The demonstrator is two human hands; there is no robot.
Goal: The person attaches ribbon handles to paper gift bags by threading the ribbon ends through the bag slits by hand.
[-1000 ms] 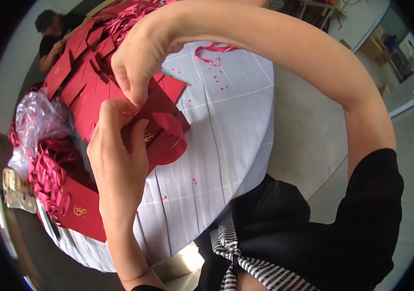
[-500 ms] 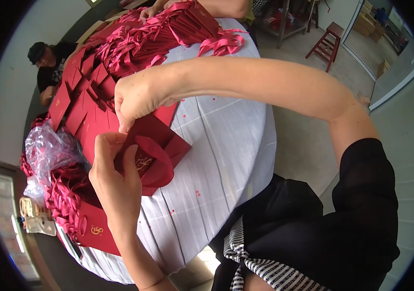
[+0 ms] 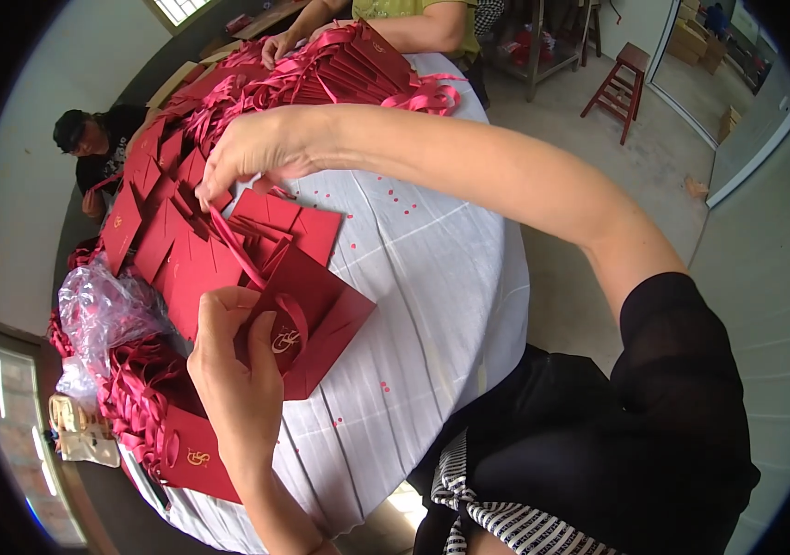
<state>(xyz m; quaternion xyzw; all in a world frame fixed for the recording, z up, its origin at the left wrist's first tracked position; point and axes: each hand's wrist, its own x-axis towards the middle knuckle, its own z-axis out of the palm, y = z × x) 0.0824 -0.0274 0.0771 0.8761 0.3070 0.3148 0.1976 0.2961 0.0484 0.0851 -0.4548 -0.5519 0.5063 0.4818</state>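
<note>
A red paper gift bag (image 3: 330,310) with a gold emblem lies tilted near the table's edge in front of me. My left hand (image 3: 233,347) pinches the bag's top edge between thumb and fingers. Beyond it, my right hand (image 3: 252,153) is closed on a red ribbon handle (image 3: 238,245), which stretches taut from the fingertips down to the bag. A second ribbon loop (image 3: 293,324) hangs over the bag's front face. Just behind the bag lie several flat red bags (image 3: 298,222), partly covered by it.
A round table with a white cloth (image 3: 413,314) carries heaped red bags and ribbons (image 3: 256,92). Clear plastic wrap (image 3: 104,305) and ribboned bags (image 3: 141,398) lie at the left. Two co-workers sit at the far side. A red stool (image 3: 622,88) stands on the floor at right.
My right hand has moved up and away from my left, pulling the ribbon handle straight. The bag has turned slightly, and its ribbon loop in front now looks smaller.
</note>
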